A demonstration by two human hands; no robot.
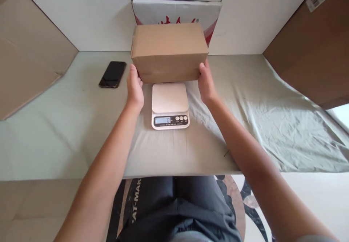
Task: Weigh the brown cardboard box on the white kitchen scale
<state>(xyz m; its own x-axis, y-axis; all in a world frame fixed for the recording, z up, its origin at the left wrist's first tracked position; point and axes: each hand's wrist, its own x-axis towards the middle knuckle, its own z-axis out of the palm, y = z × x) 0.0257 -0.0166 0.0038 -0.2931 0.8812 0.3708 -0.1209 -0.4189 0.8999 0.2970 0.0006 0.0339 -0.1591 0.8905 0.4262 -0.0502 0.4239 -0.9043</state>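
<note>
We're looking at a makeshift home packing corner: a pale sheet (245, 125) covering the surface, cardboard panels (313, 52) walling it in, a small scale (169, 105) and a phone (112, 74) lying out.

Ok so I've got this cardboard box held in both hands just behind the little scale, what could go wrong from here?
The cardboard box looks wider than the scale platform, so it may overhang, tip, or rest partly on the cloth and skew the reading.

It could also cover the display at the front, hiding the number.

The left hand and right hand grip only the lower side edges, so the box might slip.
</note>
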